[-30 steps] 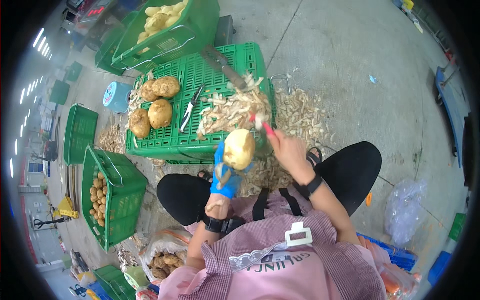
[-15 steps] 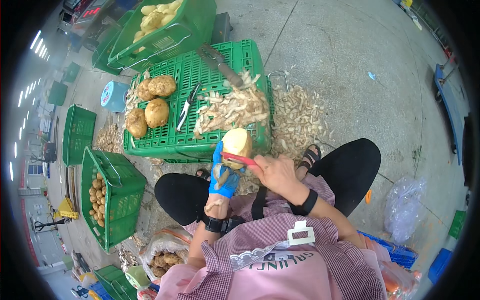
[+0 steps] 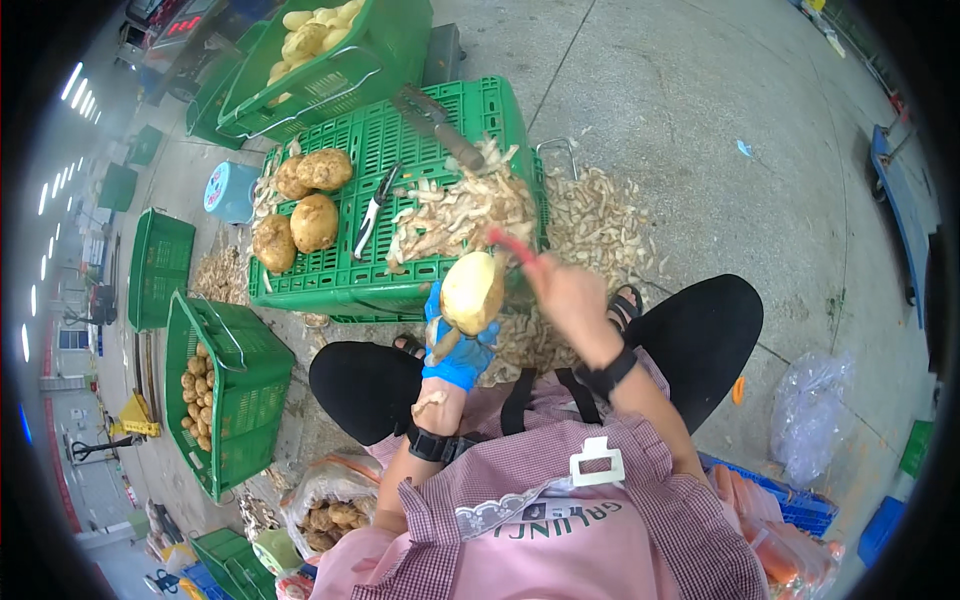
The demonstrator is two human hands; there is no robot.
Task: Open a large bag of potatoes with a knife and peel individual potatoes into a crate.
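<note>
My left hand (image 3: 450, 355), in a blue glove with bits of peel on it, is closed round a mostly peeled potato (image 3: 470, 292). My right hand (image 3: 568, 305) grips a red peeler (image 3: 510, 243) just above and right of that potato, slightly blurred. Both are before an upturned green crate (image 3: 360, 290), on which lie several unpeeled potatoes (image 3: 314, 222), a black-and-white handled tool (image 3: 375, 210), a knife with a brown handle (image 3: 455, 145) and a pile of peelings (image 3: 455, 215).
A crate of peeled potatoes (image 3: 330, 80) stands behind; a crate of unpeeled ones (image 3: 235, 400) is at left, near a blue bucket (image 3: 228, 192) and a potato sack (image 3: 330, 500). Peelings (image 3: 600, 215) litter the floor. A blue trolley (image 3: 895, 215) and plastic bag (image 3: 810, 410) are right.
My right hand brought the peeler down across the potato, then lifted it away to the upper right. The potato has turned slightly in my left hand.
</note>
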